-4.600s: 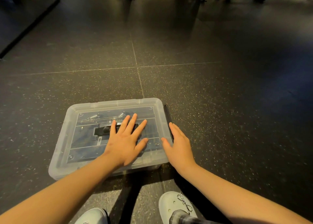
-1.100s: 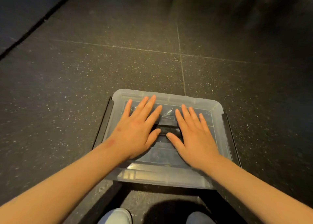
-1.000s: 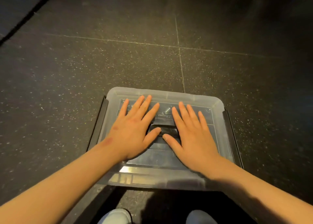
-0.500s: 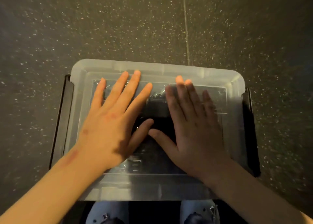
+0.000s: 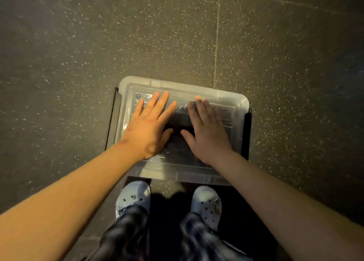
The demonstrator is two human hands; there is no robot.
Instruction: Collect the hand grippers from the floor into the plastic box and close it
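Note:
A clear plastic box with its lid on sits on the dark speckled floor right in front of my feet. My left hand lies flat on the left half of the lid, fingers straight and spread. My right hand lies flat on the right half, fingers straight. Dark hand grippers show dimly through the lid between my thumbs. Black side latches stick out at the left edge and right edge of the box.
My two light clogs stand just behind the box, below dark trouser legs. A floor seam runs away from the box's far edge. Speckled rubber floor surrounds the box on all sides.
My view has tilted further down and pulled back, so my shoes now show fully. Both hands stay flat on the lid; earlier my right hand was beside the box.

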